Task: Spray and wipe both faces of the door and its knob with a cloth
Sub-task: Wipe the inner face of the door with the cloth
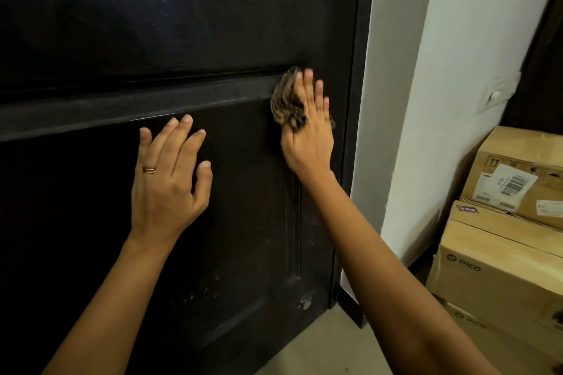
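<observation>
A black panelled door fills the left and middle of the head view. My right hand presses a bunched brown striped cloth flat against the door near its right edge, at the level of the middle rail, fingers straight. My left hand, with a ring on one finger, rests on the lower panel with its fingers spread and holds nothing. No knob or spray bottle shows. A small round metal fitting sits low on the door.
A white wall stands right of the door frame, with a switch plate on it. Stacked cardboard boxes fill the lower right corner. Pale floor shows below the door's corner.
</observation>
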